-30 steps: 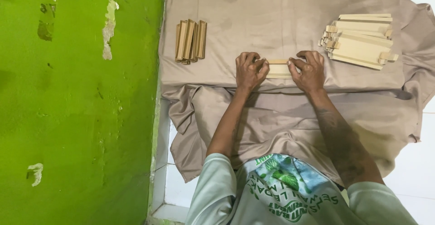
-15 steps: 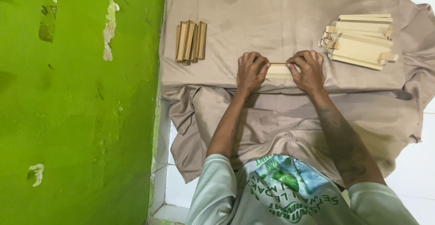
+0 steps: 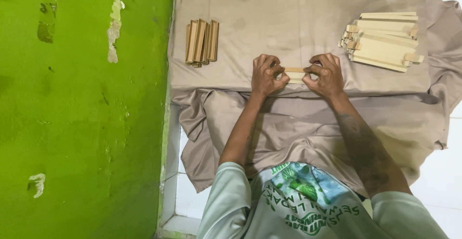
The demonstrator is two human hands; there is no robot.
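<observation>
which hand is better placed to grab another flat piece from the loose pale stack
Right, probably. The right hand lies nearer the pale stack, which sits on that side; the left hand would have to cross over the held wooden piece.

Wood strip: both ends covered by left hand and right hand; only the middle shows. Fingertip grip underneath cannot be told. Cloth hides the surface beneath entirely. Shirt cut off by bottom edge. Individual pieces in right stack too small to count.
</observation>
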